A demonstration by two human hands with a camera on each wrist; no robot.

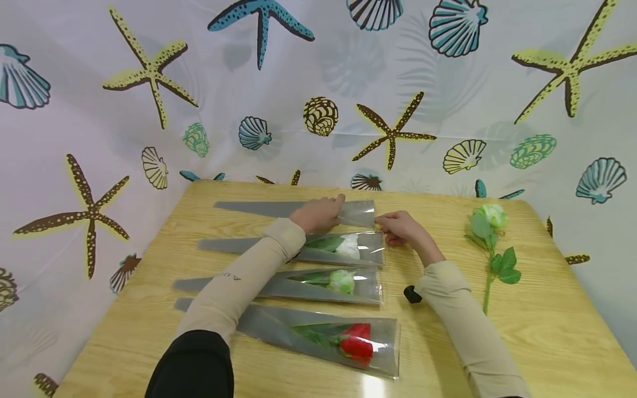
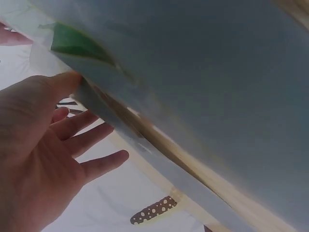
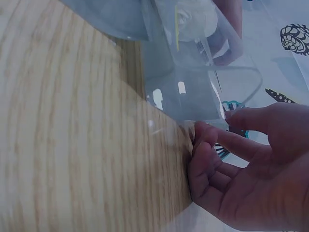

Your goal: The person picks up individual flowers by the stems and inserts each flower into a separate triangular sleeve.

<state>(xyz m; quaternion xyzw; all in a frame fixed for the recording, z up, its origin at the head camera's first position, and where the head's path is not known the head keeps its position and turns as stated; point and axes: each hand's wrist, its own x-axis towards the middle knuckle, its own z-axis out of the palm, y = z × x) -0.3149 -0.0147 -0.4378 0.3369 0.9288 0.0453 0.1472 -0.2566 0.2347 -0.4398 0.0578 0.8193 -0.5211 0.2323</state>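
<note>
At the far side of the table lies a grey-backed clear flower sleeve (image 1: 359,213) with no flower showing in it. My left hand (image 1: 318,215) is over its middle; in the left wrist view the thumb (image 2: 65,83) touches a sleeve edge while the other fingers spread loosely. My right hand (image 1: 402,228) pinches the near corner of the sleeve's wide end between thumb and index finger. In the right wrist view these fingertips meet the clear film (image 3: 193,94). Just nearer is a second sleeve holding a white rose (image 1: 348,246), partly covered by my left forearm.
Two more sleeves lie nearer, one with a pale green-white rose (image 1: 341,281), one with a red rose (image 1: 357,344). A loose pale rose (image 1: 491,215) with stem and leaves lies at the right. A shell-patterned curtain (image 1: 298,83) hangs behind the wooden table (image 1: 433,354).
</note>
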